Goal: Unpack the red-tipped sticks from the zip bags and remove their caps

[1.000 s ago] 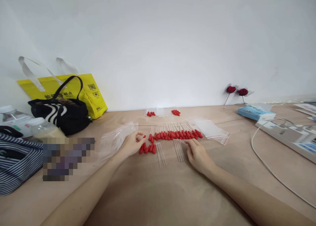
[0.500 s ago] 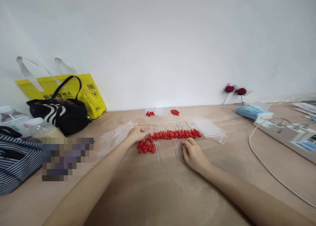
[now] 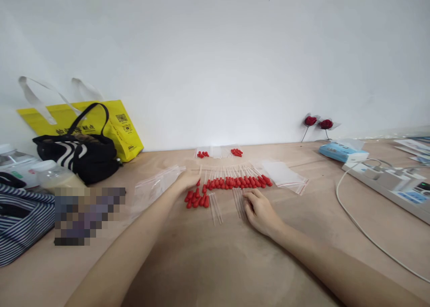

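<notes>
A row of clear droppers with red rubber bulbs [image 3: 240,181] lies across the middle of the wooden table [image 3: 215,257]. A loose pile of red bulbs [image 3: 196,200] sits at the row's left end. Two small bundles of bare clear tubes [image 3: 215,207] lie just in front. My left hand [image 3: 188,180] reaches to the left end of the row, fingers stretched out above the loose bulbs. My right hand [image 3: 259,211] rests on the table, its fingertips curled onto the right bundle of clear tubes [image 3: 239,202].
Clear zip bags lie left [image 3: 152,188] and right [image 3: 285,175] of the row; two small filled bags [image 3: 220,153] sit by the wall. A black striped handbag [image 3: 79,152], a yellow bag [image 3: 114,123], bottles and striped cloth crowd the left. A tissue pack [image 3: 342,151], power strip [image 3: 393,181] and cable [image 3: 356,219] are on the right.
My left hand has moved away from the loose bulbs, forward to the left end of the row. My right hand has slid slightly left onto the tube bundle.
</notes>
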`<action>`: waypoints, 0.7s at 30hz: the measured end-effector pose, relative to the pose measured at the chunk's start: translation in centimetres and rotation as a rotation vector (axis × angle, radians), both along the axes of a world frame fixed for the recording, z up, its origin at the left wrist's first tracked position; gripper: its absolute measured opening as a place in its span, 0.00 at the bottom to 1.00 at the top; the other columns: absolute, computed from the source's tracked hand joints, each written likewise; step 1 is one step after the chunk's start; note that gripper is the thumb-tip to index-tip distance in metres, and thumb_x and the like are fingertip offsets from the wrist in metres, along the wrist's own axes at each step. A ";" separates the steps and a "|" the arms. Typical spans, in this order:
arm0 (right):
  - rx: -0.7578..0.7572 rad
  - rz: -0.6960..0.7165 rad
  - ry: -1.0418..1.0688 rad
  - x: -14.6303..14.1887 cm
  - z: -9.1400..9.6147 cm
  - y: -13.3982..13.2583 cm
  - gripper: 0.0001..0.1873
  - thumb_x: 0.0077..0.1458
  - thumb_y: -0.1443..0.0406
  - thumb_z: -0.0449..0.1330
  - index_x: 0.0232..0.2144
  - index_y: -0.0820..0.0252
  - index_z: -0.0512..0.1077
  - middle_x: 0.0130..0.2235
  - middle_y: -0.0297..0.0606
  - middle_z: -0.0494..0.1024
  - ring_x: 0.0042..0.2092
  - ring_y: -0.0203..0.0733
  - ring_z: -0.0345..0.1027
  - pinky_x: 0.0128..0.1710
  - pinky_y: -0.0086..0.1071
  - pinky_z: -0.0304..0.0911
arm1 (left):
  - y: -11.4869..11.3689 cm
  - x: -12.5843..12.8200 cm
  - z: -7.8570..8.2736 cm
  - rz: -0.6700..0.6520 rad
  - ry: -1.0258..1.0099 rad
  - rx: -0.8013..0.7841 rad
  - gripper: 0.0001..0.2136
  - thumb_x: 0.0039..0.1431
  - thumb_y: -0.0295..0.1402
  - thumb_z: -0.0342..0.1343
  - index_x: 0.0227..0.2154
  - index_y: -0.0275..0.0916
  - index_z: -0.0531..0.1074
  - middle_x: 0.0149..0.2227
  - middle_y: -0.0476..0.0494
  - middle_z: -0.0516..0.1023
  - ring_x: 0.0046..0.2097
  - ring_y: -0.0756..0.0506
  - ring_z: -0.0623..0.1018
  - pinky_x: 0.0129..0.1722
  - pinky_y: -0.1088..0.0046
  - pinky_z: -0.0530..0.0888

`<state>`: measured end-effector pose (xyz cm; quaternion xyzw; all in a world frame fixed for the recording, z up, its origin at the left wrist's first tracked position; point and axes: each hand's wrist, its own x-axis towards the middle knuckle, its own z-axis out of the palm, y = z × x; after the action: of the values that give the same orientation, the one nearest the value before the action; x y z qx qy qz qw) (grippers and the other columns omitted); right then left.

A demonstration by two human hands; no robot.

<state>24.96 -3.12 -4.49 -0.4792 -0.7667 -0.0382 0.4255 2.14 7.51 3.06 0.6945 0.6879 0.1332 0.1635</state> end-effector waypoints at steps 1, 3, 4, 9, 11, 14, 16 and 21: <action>-0.002 0.001 0.016 0.1 0.0 0.0 0.11 0.49 0.74 0.48 0.32 0.62 0.68 0.32 0.41 0.70 0.34 0.39 0.66 0.34 0.31 0.64 | -0.2 -0.1 0.4 -0.006 0.009 0.033 0.12 0.50 0.30 0.48 0.14 0.37 0.65 0.12 0.52 0.63 0.21 0.49 0.68 0.23 0.75 0.62; -0.013 0.011 0.053 0.3 0.2 0.0 0.11 0.50 0.73 0.48 0.32 0.62 0.68 0.32 0.40 0.70 0.33 0.39 0.66 0.33 0.31 0.64 | -1.3 -0.3 1.1 -0.040 0.015 0.113 0.11 0.53 0.30 0.45 0.17 0.37 0.66 0.16 0.50 0.67 0.25 0.48 0.71 0.26 0.75 0.63; -0.016 0.015 0.070 0.4 0.3 0.0 0.10 0.50 0.73 0.48 0.33 0.61 0.68 0.32 0.40 0.70 0.34 0.39 0.66 0.33 0.31 0.64 | -2.1 -0.2 1.4 -0.068 0.013 0.152 0.11 0.54 0.31 0.43 0.21 0.37 0.67 0.20 0.49 0.70 0.27 0.47 0.72 0.27 0.75 0.63; 0.134 -0.066 0.083 1.0 1.2 -0.2 0.11 0.52 0.67 0.51 0.39 0.60 0.67 0.38 0.43 0.71 0.41 0.44 0.65 0.41 0.39 0.62 | -7.5 0.9 0.6 -0.303 -0.011 0.268 0.08 0.59 0.33 0.42 0.31 0.39 0.65 0.27 0.49 0.72 0.30 0.48 0.72 0.31 0.75 0.66; 0.207 -0.077 0.034 1.0 1.7 -0.5 0.16 0.53 0.65 0.51 0.45 0.61 0.65 0.42 0.45 0.71 0.45 0.46 0.63 0.44 0.41 0.60 | -9.1 1.4 -0.8 -0.501 0.016 0.443 0.09 0.60 0.32 0.41 0.30 0.39 0.65 0.29 0.48 0.72 0.30 0.48 0.72 0.31 0.73 0.67; 0.247 -0.005 -0.113 0.8 2.3 -1.1 0.20 0.53 0.63 0.52 0.50 0.61 0.62 0.45 0.45 0.70 0.48 0.45 0.61 0.46 0.42 0.58 | -10.3 2.0 -3.0 -0.648 0.086 0.722 0.10 0.61 0.32 0.40 0.29 0.38 0.64 0.28 0.47 0.71 0.31 0.48 0.72 0.32 0.73 0.69; 0.256 0.062 -0.212 0.5 2.5 -1.4 0.20 0.54 0.62 0.53 0.49 0.59 0.64 0.45 0.43 0.71 0.48 0.44 0.62 0.49 0.43 0.55 | -10.7 2.4 -4.0 -0.678 0.108 0.847 0.10 0.62 0.31 0.39 0.30 0.37 0.64 0.28 0.46 0.70 0.31 0.48 0.72 0.32 0.73 0.69; 0.342 0.174 -0.316 -0.3 2.6 -1.5 0.12 0.54 0.63 0.55 0.42 0.56 0.69 0.38 0.35 0.76 0.45 0.41 0.65 0.53 0.45 0.49 | -11.4 3.0 -4.8 -0.720 0.136 0.972 0.09 0.62 0.28 0.40 0.31 0.35 0.65 0.28 0.45 0.71 0.30 0.49 0.72 0.30 0.75 0.69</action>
<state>24.62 -4.60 -1.92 -0.3206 -0.8444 -0.2050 0.3770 5.10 -3.84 -1.73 0.8856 0.2791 0.3237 -0.1818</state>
